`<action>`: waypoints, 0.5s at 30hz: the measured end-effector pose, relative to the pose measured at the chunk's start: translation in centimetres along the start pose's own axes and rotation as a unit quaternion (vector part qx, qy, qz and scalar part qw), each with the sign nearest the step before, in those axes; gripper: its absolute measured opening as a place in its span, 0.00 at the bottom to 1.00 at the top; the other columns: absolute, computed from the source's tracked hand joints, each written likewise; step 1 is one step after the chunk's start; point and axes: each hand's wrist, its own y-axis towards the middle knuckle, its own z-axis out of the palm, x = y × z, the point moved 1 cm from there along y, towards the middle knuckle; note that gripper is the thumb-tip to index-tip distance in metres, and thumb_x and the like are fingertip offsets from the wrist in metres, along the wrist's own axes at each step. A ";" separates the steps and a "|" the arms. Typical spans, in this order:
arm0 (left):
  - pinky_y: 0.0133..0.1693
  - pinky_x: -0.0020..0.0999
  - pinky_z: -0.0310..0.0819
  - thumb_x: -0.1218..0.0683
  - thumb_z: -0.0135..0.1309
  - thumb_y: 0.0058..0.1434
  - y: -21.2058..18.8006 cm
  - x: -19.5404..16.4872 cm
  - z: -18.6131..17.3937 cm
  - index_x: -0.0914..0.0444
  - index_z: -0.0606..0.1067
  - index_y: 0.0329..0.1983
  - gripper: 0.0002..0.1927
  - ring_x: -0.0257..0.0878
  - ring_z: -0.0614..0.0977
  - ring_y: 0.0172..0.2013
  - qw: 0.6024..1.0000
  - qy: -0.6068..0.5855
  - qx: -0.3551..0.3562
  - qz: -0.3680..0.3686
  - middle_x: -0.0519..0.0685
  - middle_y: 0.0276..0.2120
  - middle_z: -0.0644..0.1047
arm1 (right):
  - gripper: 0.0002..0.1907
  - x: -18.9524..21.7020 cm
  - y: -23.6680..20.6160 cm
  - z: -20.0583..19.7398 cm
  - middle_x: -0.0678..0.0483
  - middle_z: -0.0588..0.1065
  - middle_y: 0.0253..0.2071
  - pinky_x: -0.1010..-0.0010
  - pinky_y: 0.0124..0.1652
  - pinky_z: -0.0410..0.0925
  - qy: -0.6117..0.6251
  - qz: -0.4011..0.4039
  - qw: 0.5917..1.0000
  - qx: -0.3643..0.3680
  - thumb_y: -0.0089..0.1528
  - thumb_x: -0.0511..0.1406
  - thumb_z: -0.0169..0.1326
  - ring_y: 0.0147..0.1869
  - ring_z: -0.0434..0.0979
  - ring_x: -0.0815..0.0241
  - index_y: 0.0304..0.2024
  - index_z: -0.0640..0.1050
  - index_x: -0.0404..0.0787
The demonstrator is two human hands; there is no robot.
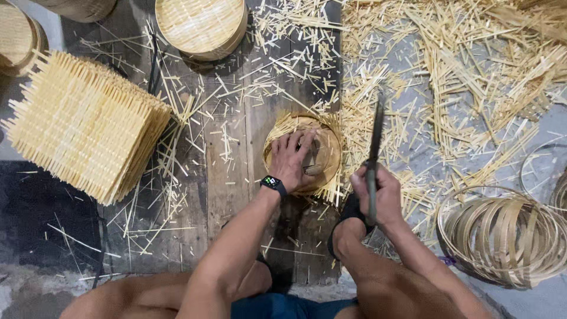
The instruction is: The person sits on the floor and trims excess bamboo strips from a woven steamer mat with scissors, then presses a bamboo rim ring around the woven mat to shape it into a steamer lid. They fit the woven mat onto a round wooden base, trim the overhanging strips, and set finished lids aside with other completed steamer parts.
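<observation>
Bamboo basket (322, 171) is lying on the boards (224, 177), the left hand (292, 159) pressing flat on it, fingers spread. Just to its right, the right hand (378, 195) is clenching a knife (374, 142), blade pointing away.

Bare arms, no sleeves. Black smartwatch (273, 184) with lit face on left wrist. Blue shorts (283, 307) at 6 o'clock. Knees bare.

Left hand (292, 160) splayed, right hand (378, 195) fisted
</observation>
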 end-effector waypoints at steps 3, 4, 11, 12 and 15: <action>0.65 0.56 0.55 0.37 0.74 0.33 -0.3 -0.4 0.1 0.55 0.59 0.72 0.62 0.57 0.64 0.64 0.999 -0.014 -0.030 -0.023 0.57 0.65 0.64 | 0.20 -1.2 0.3 0.2 0.51 0.69 0.26 0.63 0.31 0.64 -0.115 -0.033 0.993 0.018 0.62 0.47 0.60 0.29 0.69 0.57 0.38 0.76 0.36; 0.66 0.56 0.54 0.36 0.73 0.30 -0.4 -0.7 0.3 0.56 0.60 0.70 0.63 0.58 0.63 0.65 0.998 -0.022 -0.037 -0.035 0.58 0.66 0.62 | 0.23 -1.9 0.5 -0.2 0.49 0.69 0.29 0.60 0.34 0.65 -0.169 -0.023 0.985 0.035 0.61 0.49 0.60 0.32 0.70 0.54 0.41 0.75 0.35; 0.63 0.66 0.51 0.31 0.70 0.39 -0.6 -5.1 2.7 0.54 0.60 0.72 0.59 0.69 0.58 0.65 0.969 -0.038 -0.144 -0.196 0.68 0.66 0.56 | 0.34 -7.0 3.3 -2.9 0.40 0.71 0.37 0.50 0.44 0.68 -0.469 -0.050 0.881 0.034 0.56 0.56 0.55 0.42 0.72 0.41 0.45 0.74 0.31; 0.63 0.65 0.52 0.33 0.69 0.42 -0.2 -5.4 3.0 0.54 0.60 0.72 0.56 0.70 0.58 0.66 0.970 -0.030 -0.147 -0.191 0.69 0.66 0.56 | 0.34 -7.7 3.9 -2.9 0.41 0.72 0.38 0.51 0.46 0.68 -0.492 -0.019 0.869 0.054 0.57 0.56 0.55 0.44 0.72 0.42 0.45 0.74 0.32; 0.63 0.66 0.54 0.36 0.67 0.45 0.1 -5.7 3.6 0.55 0.60 0.72 0.53 0.70 0.60 0.65 0.970 -0.034 -0.149 -0.187 0.70 0.65 0.57 | 0.30 -9.3 5.4 -3.4 0.42 0.73 0.41 0.52 0.48 0.71 -0.519 0.087 0.842 0.118 0.60 0.54 0.54 0.46 0.75 0.44 0.44 0.75 0.34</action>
